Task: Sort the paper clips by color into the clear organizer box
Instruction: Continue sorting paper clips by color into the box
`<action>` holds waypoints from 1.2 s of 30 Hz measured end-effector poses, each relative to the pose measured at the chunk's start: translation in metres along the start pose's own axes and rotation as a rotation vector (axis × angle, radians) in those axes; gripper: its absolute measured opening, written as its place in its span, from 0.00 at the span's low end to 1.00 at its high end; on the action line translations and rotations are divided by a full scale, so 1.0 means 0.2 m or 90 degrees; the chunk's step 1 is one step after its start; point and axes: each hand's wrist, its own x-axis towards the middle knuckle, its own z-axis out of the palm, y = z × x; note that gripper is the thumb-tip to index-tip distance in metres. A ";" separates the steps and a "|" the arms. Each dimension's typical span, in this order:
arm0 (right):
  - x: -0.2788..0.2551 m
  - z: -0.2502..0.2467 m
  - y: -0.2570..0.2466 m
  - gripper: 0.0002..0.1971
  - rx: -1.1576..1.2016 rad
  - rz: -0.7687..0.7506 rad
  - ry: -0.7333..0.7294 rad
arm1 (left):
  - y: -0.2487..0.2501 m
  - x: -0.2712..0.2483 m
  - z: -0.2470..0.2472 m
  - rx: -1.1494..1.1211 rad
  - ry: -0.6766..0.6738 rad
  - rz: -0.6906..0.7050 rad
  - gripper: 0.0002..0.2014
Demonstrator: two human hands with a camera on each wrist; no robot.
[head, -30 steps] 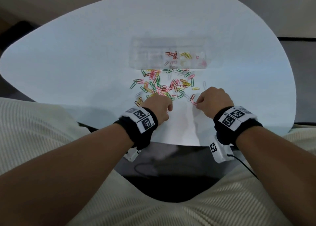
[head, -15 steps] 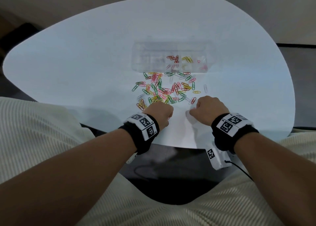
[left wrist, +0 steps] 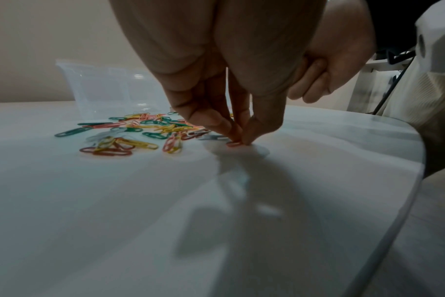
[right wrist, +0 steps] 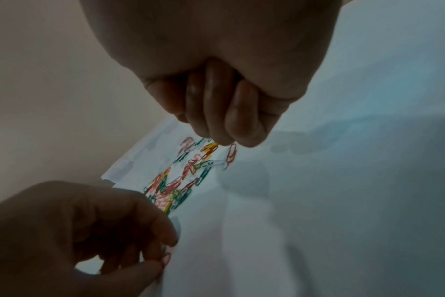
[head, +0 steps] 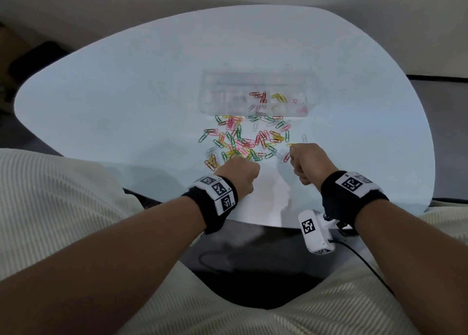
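A clear organizer box (head: 228, 91) stands mid-table, holding some red, yellow and pink clips in separate compartments. Just in front of it lies a loose pile of coloured paper clips (head: 243, 139). At the pile's near edge, my left hand (head: 249, 169) pinches a red clip (left wrist: 233, 143) against the table between thumb and fingertips (left wrist: 226, 124). My right hand (head: 291, 155) is curled at the pile's right edge. Its thumb and forefinger close on the upper end of another red clip (right wrist: 231, 153), which lies across a white clip (right wrist: 216, 162).
The white table (head: 126, 106) has bare surface left and right of the pile and between my hands. Its curved near edge (head: 253, 222) runs just behind my wrists. A white wrist camera (head: 315, 231) with a black cable hangs below my right wrist.
My right hand has moved forward and slightly right to the red clip. A pink clip beside its fingertips one second ago is out of sight. My left hand stays at the pile's near edge.
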 end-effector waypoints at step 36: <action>0.35 0.07 -0.12 0.08 -0.472 -0.101 0.158 | -0.24 0.11 -0.11 -0.204 0.139 -0.206 0.08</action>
